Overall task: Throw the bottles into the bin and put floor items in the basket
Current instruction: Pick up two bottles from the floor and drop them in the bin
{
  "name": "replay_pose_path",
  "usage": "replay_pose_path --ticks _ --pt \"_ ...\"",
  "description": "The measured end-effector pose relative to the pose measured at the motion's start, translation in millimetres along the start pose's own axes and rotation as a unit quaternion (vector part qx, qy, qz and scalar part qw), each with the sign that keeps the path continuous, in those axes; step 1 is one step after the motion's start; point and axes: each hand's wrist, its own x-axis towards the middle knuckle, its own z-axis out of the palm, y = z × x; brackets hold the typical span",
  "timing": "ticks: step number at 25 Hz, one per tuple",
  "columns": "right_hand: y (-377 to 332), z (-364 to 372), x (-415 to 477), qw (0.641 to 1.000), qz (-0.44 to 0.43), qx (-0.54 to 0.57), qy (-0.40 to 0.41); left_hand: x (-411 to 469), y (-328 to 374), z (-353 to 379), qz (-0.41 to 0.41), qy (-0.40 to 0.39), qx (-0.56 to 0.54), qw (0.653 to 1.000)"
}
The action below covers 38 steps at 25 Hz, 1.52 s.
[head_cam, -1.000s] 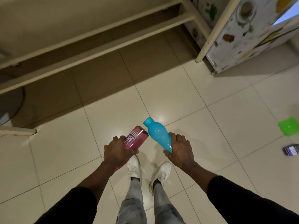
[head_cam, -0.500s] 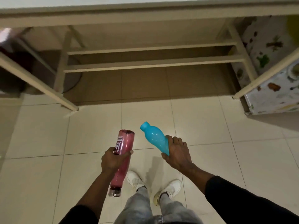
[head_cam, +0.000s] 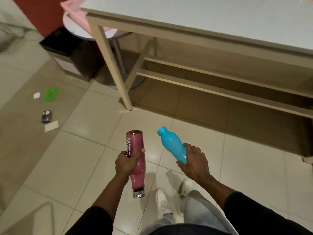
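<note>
My left hand (head_cam: 127, 161) grips a pink bottle (head_cam: 135, 150) around its middle, its silver cap pointing down toward my feet. In my right hand (head_cam: 194, 161) I hold a blue bottle (head_cam: 171, 144) by its base, cap pointing up and away. Both bottles are above the tiled floor in front of me. A black bin (head_cam: 67, 48) stands at the upper left beside the table leg. On the floor to the left lie a green item (head_cam: 50, 94), white papers (head_cam: 51, 126) and a small dark box (head_cam: 46, 116).
A beige table (head_cam: 203, 19) with a lower shelf fills the upper right; its leg (head_cam: 112, 68) reaches the floor ahead. A pink object (head_cam: 74, 11) lies on a round white stool behind it. My white shoes (head_cam: 161, 200) are below the bottles.
The view has swung left, bringing the bin, the table top and the floor items into sight. Both hands keep hold of their bottles, which have moved slightly apart.
</note>
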Motion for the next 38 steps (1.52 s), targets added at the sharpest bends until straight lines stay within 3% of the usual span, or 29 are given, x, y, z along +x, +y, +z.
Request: replay_pose_path --ticks 7,21,31,38 --pt "-84.4 4.3 101.9 0.994 -0.100 -0.028 -0.027 44.6 -15.0 -66.4 -0.067 0.075 -0.082 0.992" --pt "-308.6 27.2 333.4 0.939 -0.310 -0.107 -0.104 202.3 67.3 -208.9 -0.093 0.196 -0.170 0.961" --pt "-528.9 97.8 423.2 0.942 -0.309 -0.089 -0.096 364.2 42.8 -396.4 -0.166 0.175 -0.236 0.941" --pt "-672.4 115.4 474.8 0.953 -0.288 -0.070 -0.069 468.1 75.3 -526.9 -0.137 0.136 -0.204 0.960"
